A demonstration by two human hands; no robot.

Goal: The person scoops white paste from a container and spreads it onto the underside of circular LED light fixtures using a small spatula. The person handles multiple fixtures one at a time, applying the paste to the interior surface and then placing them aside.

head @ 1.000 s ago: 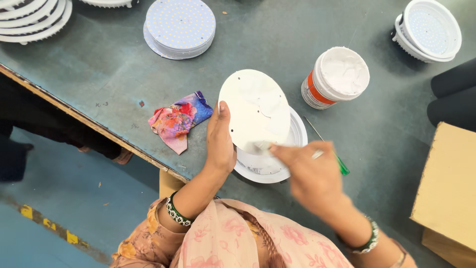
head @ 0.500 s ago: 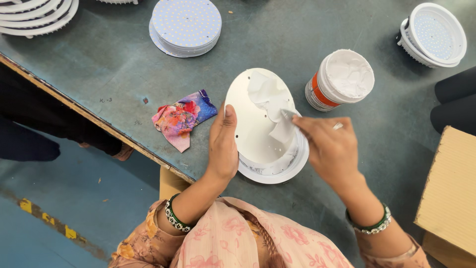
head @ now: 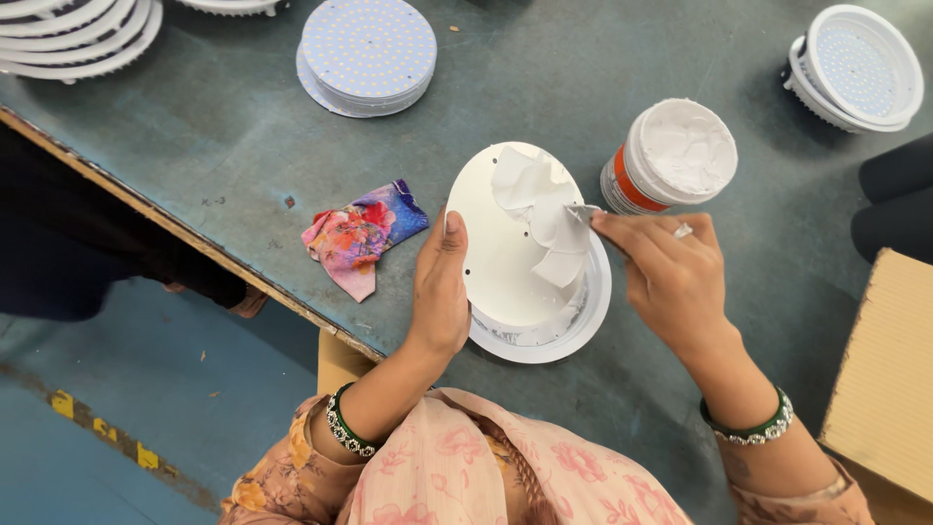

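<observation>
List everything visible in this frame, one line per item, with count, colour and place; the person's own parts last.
Round plate: one, white, centre of table, smeared with white paste.
Round housing: one, white, under the plate.
Spreading tool: one, metal tip, on the paste.
Paste tub: one, white with orange band, open, right of the plate.
Cloth: one, multicoloured, left of the plate.
LED discs: one stack, white, top centre.
Lamp unit: one, white, top right.
Stacked housings: white, top left.
Cardboard box: one, brown, right edge.
Table: grey-green.
Left hand: holds the plate's edge.
Right hand: grips the tool.
</observation>
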